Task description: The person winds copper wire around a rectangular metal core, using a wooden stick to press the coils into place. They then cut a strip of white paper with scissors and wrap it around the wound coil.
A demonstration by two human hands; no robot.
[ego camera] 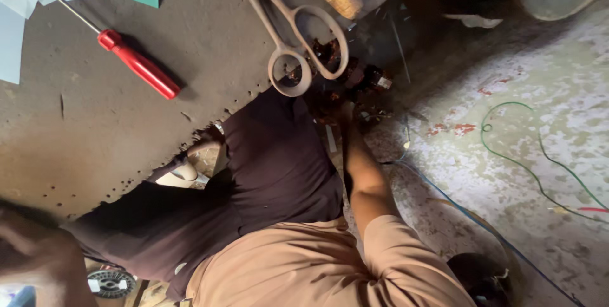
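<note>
Right hand (342, 111) reaches below the worn dark workbench (127, 110) edge toward a dark reddish-brown cluster of small parts (355, 78), apparently touching it; finger spread unclear. Rusty metal scissors (292, 34) lie just above, handles toward the hand.

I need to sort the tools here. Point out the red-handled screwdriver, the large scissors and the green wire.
Red-handled screwdriver (139, 65): head view, middle of its red handle.
Large scissors (290, 73): head view, on the smaller finger loop.
Green wire (512, 160): head view, on its curve across the floor.
</note>
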